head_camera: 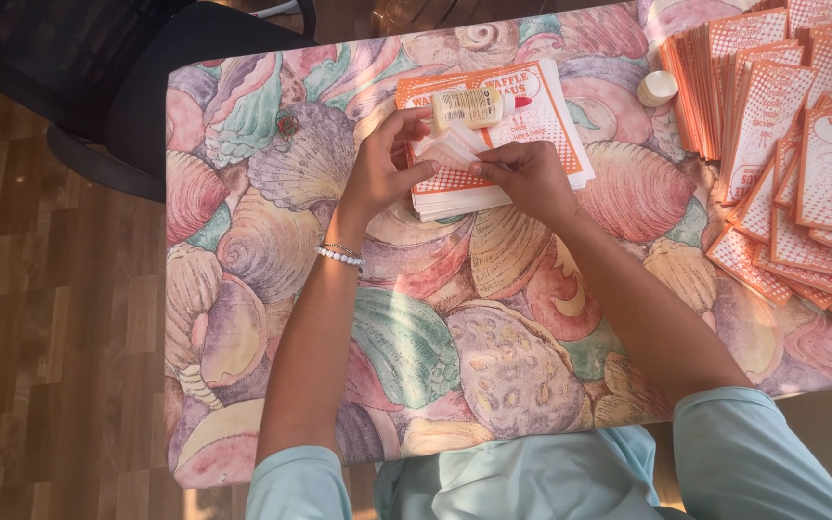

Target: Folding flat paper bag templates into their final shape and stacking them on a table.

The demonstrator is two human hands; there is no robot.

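Orange-and-white printed paper is what you have in both hands: a small folded paper bag [452, 151], pinched closed between the fingers of your left hand [384, 171] and your right hand [524, 173], held just above the stack of flat bags [493, 188] on the counter [416, 356]. A glue bottle [474, 107] lies on that stack (its cap [657, 88] sits apart, to the right). By the look of it, many finished bags [792, 144] are fanned out at right, while a good stack remains.
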